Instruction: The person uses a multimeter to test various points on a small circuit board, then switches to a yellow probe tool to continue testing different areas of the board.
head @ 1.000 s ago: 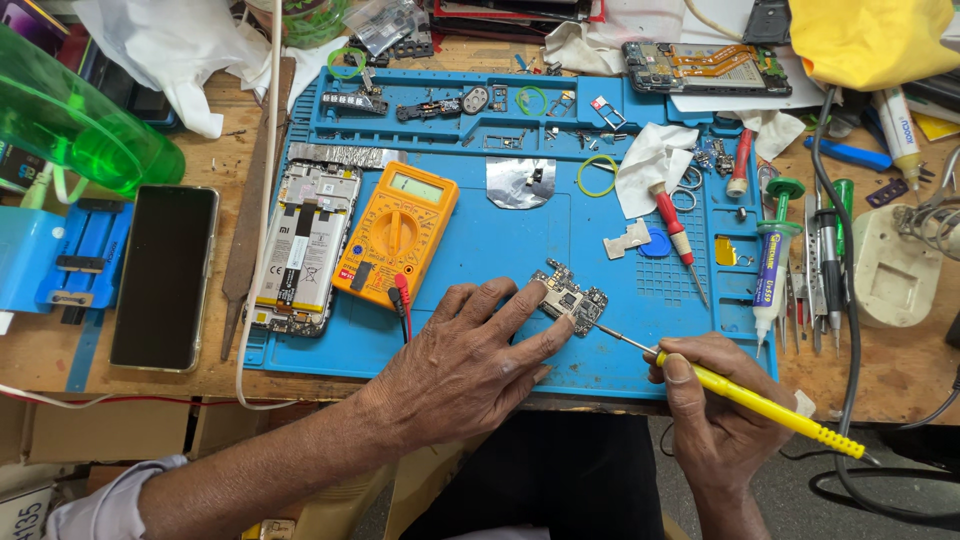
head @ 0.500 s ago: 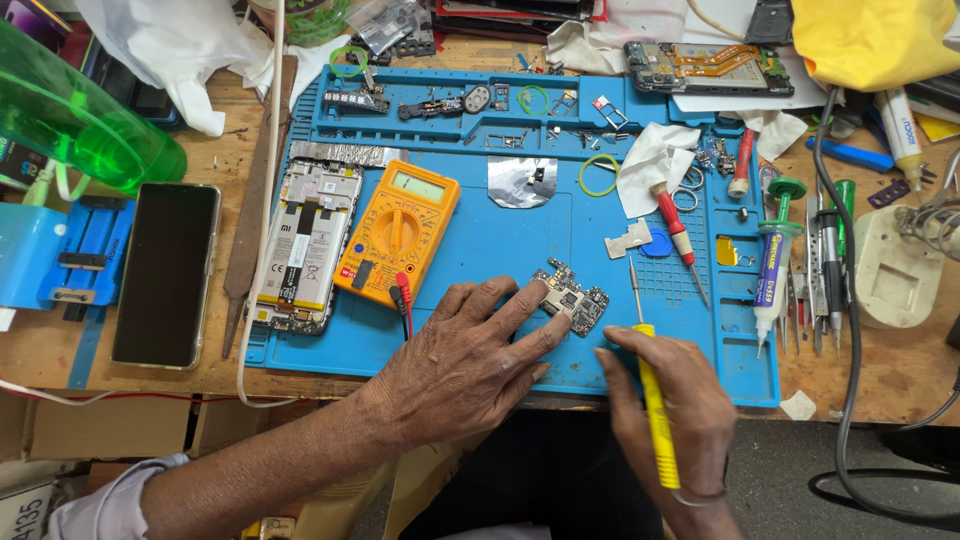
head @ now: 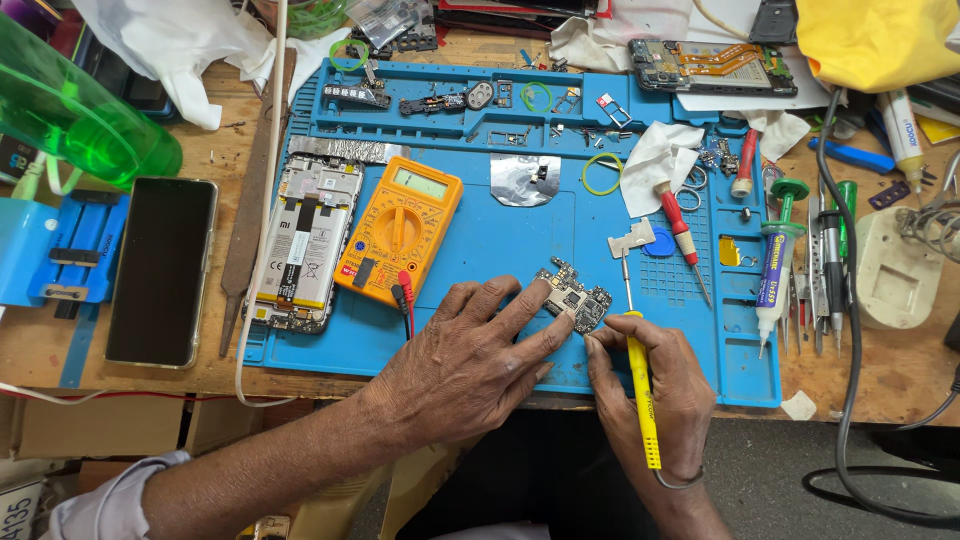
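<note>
A small phone circuit board (head: 574,295) lies on the blue work mat (head: 480,230). My left hand (head: 475,360) rests flat on the mat, and its fingers press the board's left edge. In my right hand (head: 655,385) is a yellow-handled screwdriver (head: 640,385), held upright along the palm. Its metal shaft (head: 626,285) points away from me, just right of the board, and the tip sits near a small metal shield plate (head: 632,240).
An orange multimeter (head: 398,230) and an opened phone (head: 305,240) lie left on the mat. A black phone (head: 163,270) lies on the wooden bench, with a red-handled screwdriver (head: 682,235), tubes and tools at the right. A green bottle (head: 75,115) is far left.
My right hand has turned the yellow screwdriver from lying out to the right to pointing straight away from me, beside the board. My left hand has stayed on the board.
</note>
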